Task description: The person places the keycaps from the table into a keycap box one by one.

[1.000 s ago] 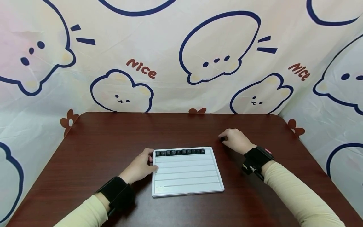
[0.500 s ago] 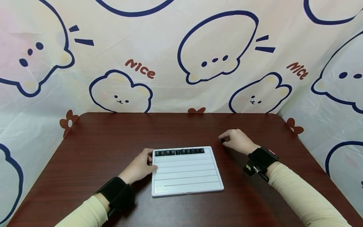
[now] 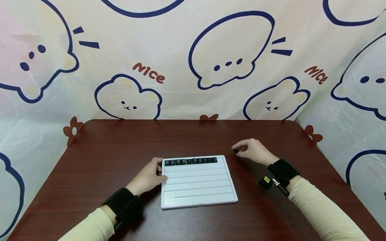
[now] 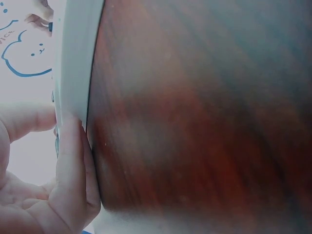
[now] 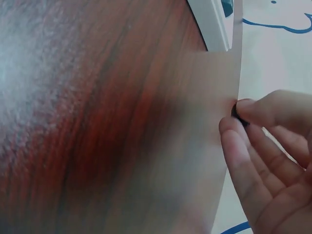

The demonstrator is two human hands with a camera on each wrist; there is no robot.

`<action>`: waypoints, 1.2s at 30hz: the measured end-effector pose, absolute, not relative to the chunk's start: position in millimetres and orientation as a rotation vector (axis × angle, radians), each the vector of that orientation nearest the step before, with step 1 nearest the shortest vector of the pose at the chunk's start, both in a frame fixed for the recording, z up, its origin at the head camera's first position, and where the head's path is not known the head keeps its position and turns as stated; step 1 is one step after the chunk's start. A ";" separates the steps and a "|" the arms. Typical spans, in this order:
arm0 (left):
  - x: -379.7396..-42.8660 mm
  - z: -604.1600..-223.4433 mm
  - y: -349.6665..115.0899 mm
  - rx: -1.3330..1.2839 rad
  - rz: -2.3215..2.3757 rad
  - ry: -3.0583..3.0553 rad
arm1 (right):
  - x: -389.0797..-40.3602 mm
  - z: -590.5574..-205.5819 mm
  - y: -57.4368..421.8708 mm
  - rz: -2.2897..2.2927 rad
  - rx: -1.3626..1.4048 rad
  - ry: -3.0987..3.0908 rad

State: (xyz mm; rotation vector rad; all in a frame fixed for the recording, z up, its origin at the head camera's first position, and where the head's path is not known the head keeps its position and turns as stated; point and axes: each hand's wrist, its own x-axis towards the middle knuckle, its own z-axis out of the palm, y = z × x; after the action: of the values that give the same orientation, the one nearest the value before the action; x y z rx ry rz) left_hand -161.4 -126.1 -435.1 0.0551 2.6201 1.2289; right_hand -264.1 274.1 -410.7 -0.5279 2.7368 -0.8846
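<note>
A white ridged board [image 3: 199, 184] lies on the table, with a row of small black blocks [image 3: 191, 161] along its far edge. My left hand [image 3: 147, 177] grips the board's left edge, thumb on top and fingers at the side. In the left wrist view the white edge [image 4: 78, 58] sits between thumb and fingers. Right of the board's far corner, my right hand [image 3: 254, 151] pinches a small black block [image 3: 236, 151] between thumb and fingertip. The right wrist view shows this block [image 5: 237, 114] mostly covered by the fingers.
The dark wooden table [image 3: 135, 140] reaches back to a cloth backdrop [image 3: 178, 40] with cartoon drawings, which also hangs at both sides. Black wrist straps [image 3: 125, 206] are worn over the sleeves on both arms.
My right wrist has shifted slightly right and toward me, turning the hand, and more of the black block shows at the fingertips. The left hand and board stay put.
</note>
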 end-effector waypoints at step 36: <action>-160.6 -434.4 -126.6 0.057 1.248 2.608 | -260.2 -417.3 269.2 -1.291 -0.465 2.351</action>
State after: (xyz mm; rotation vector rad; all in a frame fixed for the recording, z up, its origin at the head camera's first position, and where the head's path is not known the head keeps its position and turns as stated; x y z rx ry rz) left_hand -160.6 -126.6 -434.4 0.0566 2.6077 1.2482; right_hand -260.2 269.2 -417.3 -0.4646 2.3512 -1.2909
